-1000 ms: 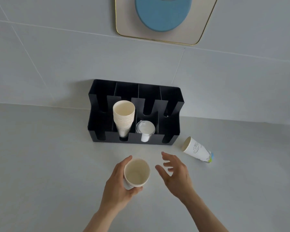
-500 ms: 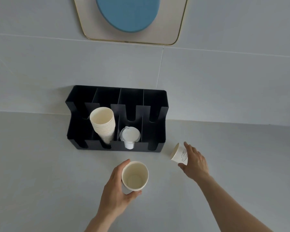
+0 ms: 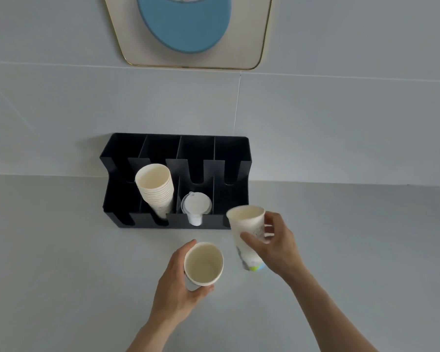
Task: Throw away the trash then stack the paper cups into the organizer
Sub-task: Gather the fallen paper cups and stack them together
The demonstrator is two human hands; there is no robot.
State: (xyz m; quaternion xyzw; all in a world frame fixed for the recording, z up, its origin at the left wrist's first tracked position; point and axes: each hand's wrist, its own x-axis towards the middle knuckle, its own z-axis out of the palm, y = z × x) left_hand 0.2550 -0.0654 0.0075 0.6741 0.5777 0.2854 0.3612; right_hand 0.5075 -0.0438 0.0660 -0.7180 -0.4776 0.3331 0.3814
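Paper cups sit in both hands above the desk (image 3: 61,275): the left hand (image 3: 178,283) wraps a plain cup (image 3: 203,266), the right hand (image 3: 277,246) grips a printed cup (image 3: 247,232), its print unreadable. Farther off, the black organizer (image 3: 234,153) holds a cup stack (image 3: 156,189) and lids (image 3: 196,207).
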